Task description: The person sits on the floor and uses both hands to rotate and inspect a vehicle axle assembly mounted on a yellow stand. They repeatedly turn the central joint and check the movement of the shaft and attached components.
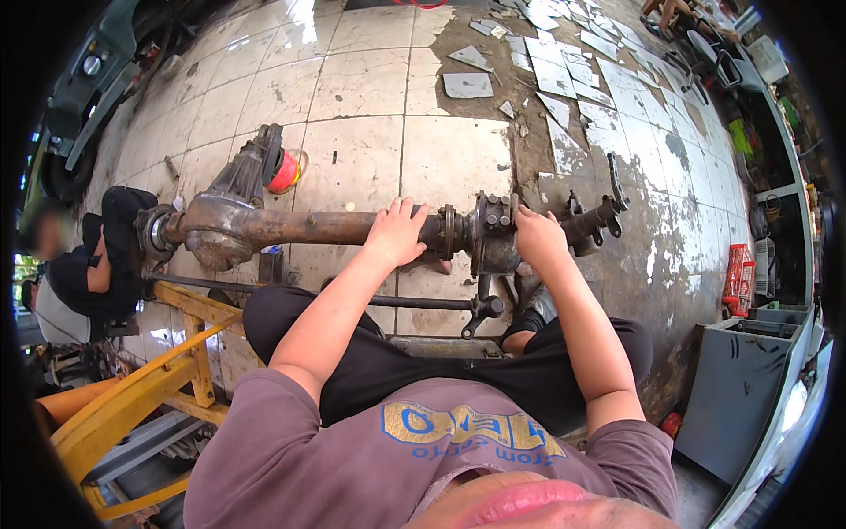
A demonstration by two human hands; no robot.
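A rusty vehicle axle housing [308, 227] lies across in front of me, with a bulging differential case [220, 222] toward its left. My left hand [398, 234] is laid over the tube, fingers curled across its top. At the right end sits a greasy, bolted steering knuckle [495, 254]. My right hand [539, 238] grips the knuckle's right side near the bolt heads; the fingertips are partly hidden there. Nearer to me, a dark tie rod [405, 302] runs along the axle and ends in a joint below the knuckle.
At left, another person in dark clothes [128, 238] sits by the axle's far-left end. A yellow metal frame [145, 388] stands beside my left knee. A red can [284, 173] is behind the differential. Broken tiles [467, 85] litter the floor ahead; a grey cabinet [736, 397] stands right.
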